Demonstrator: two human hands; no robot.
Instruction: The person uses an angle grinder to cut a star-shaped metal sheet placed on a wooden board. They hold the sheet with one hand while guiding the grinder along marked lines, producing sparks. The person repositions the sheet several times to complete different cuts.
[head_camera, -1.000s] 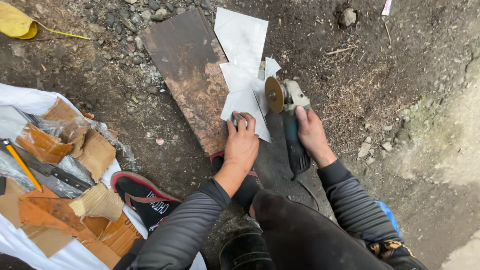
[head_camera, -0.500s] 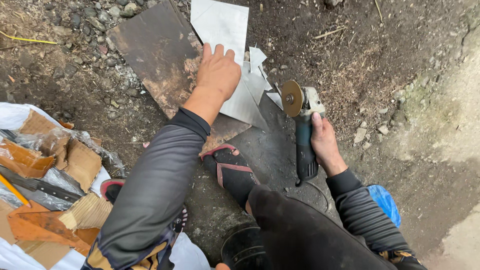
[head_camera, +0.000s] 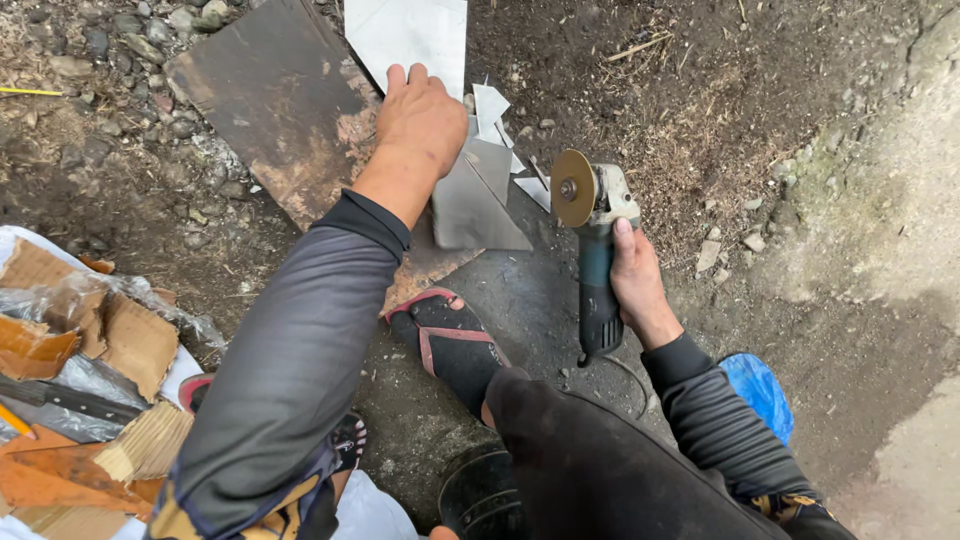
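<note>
Kneeling outdoors | dirt ground (head_camera: 800, 120) | rusty board (head_camera: 270, 100) | gravel (head_camera: 120, 40)

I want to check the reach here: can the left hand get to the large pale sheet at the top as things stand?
Probably yes. The left hand rests on the small grey cut piece, its fingertips right beside the large pale sheet, with nothing between them. The right hand holds the angle grinder off to the side.
</note>
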